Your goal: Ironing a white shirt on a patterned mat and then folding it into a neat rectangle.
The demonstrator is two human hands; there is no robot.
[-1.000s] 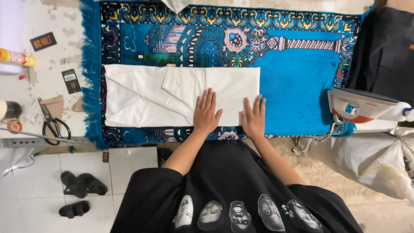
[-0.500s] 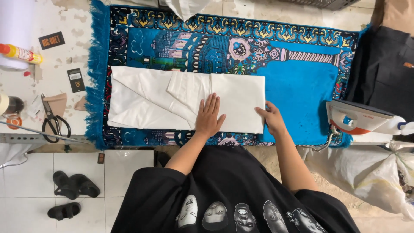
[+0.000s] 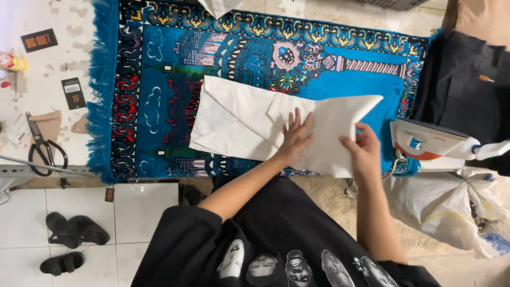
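Observation:
A white folded cloth (image 3: 239,122) lies on a blue patterned rug (image 3: 159,79). My left hand (image 3: 295,137) presses flat on the cloth's middle, fingers spread. My right hand (image 3: 364,150) grips the cloth's right end at its near edge and lifts it, so that this end stands up off the rug in a raised flap (image 3: 340,119).
A white and orange iron (image 3: 430,142) rests just right of my right hand. Dark garments (image 3: 467,85) lie at the far right, a white sack (image 3: 446,207) below the iron. Scissors (image 3: 45,149) and small cards lie left of the rug; black sandals (image 3: 69,234) sit on the floor tiles.
My right hand went from lying flat on the cloth to gripping its right end and raising it. My left hand stayed pressed on the cloth. The view shifted right.

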